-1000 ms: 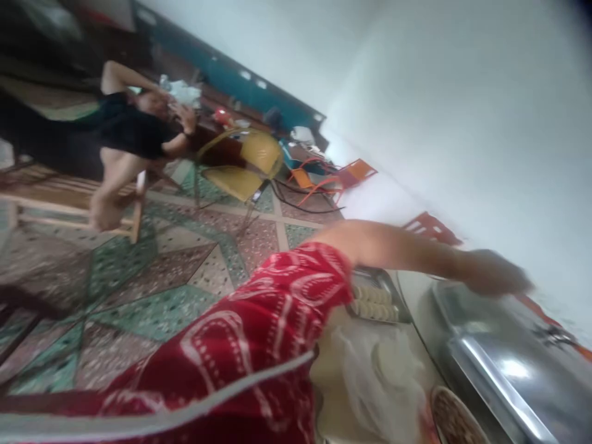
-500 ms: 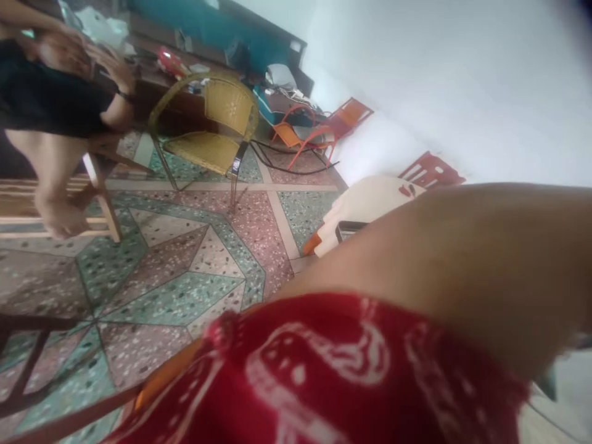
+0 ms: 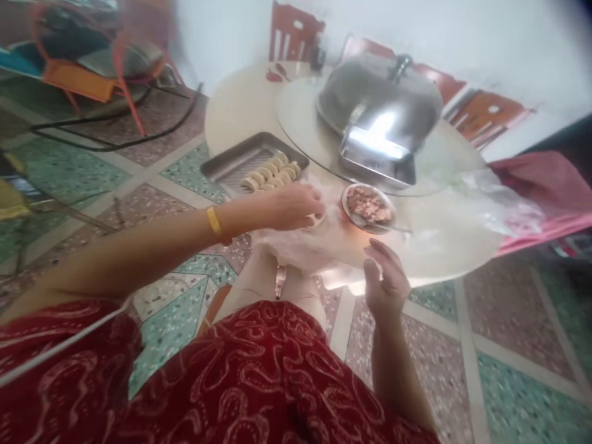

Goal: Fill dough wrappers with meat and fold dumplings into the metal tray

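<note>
My left hand (image 3: 296,206), a yellow band at its wrist, reaches into a crumpled clear plastic bag (image 3: 300,243) at the near edge of a round cream table (image 3: 240,111). Its fingertips are curled on a pale round dumpling wrapper (image 3: 317,219). My right hand (image 3: 386,277) hovers empty at the table's near edge with its fingers apart, just below a bowl of minced reddish filling (image 3: 369,206). Left of the bowl, a metal tray (image 3: 231,163) holds a row of folded dumplings (image 3: 272,174).
A shiny metal dome cover (image 3: 379,102) sits on a glass turntable (image 3: 300,123) at the table's middle. Red chairs (image 3: 293,34) stand behind the table, an orange chair (image 3: 83,80) at far left. Pink cloth (image 3: 546,185) lies at right. My red patterned clothing fills the foreground.
The view has swung from the room and a seated person back down to the table. My left arm, which filled the picture, now reaches into the plastic bag.
</note>
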Tool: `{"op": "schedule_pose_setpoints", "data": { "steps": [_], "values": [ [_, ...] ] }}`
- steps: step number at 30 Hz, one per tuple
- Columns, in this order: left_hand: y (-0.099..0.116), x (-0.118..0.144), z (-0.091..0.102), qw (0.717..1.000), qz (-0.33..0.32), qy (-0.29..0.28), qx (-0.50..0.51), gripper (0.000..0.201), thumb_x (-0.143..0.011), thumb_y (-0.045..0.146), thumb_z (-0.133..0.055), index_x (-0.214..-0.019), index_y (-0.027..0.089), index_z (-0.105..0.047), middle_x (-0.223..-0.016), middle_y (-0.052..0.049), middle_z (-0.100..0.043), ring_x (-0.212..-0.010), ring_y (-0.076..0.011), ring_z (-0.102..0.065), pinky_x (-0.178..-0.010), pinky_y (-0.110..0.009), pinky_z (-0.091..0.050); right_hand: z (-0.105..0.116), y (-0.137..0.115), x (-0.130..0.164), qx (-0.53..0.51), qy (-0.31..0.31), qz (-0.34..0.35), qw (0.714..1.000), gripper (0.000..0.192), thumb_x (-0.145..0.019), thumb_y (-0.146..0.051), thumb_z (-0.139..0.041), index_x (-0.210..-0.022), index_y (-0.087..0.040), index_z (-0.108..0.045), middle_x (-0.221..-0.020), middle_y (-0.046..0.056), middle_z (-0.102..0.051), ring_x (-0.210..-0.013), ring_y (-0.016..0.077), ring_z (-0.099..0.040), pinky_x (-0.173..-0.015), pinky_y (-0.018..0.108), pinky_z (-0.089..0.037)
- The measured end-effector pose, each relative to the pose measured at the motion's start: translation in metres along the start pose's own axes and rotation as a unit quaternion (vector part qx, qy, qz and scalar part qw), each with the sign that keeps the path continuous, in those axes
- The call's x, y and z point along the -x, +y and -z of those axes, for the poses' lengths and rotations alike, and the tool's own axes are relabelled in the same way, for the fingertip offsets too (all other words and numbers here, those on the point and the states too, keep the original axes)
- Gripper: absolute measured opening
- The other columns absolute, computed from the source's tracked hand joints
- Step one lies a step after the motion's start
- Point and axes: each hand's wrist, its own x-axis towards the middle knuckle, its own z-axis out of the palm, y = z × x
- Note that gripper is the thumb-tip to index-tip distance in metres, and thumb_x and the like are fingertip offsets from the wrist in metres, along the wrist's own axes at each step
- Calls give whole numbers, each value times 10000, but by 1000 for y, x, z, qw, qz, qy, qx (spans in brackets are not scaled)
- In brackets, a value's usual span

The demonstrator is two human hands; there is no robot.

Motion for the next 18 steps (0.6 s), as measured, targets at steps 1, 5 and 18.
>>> {"op": "schedule_pose_setpoints", "data": {
  "steps": [1,5,18],
  "values": [
    [-9,3,-19,999,-18,-39,-15,81,-830,189,-649,-875,170,-714,-882,-56,-693,-837,-194,-607,-771,-310,-426,-3,3,6,4,3,-9,1000,234,-880,-159,-591,-1075,-235,-697,-1171,110,-713,-1046,224,-698,-869,428,-595],
    [-38,-2,-55,997,-4,-74,-25,135,-843,220,-621,-945,158,-685,-966,-82,-654,-890,-197,-588,-801,-295,-401,-13,14,21,20,-25,-30,999,231,-889,-143,-569,-1069,-233,-684,-1142,114,-709,-1025,219,-694,-834,414,-609],
    [-65,-28,-60,977,12,-211,11,71,-804,181,-606,-807,154,-671,-896,-76,-612,-851,-191,-517,-756,-277,-363,-46,32,19,-20,-66,-24,997,281,-869,-82,-559,-1091,-220,-662,-1145,132,-679,-1048,241,-648,-846,440,-596]
  ]
}}
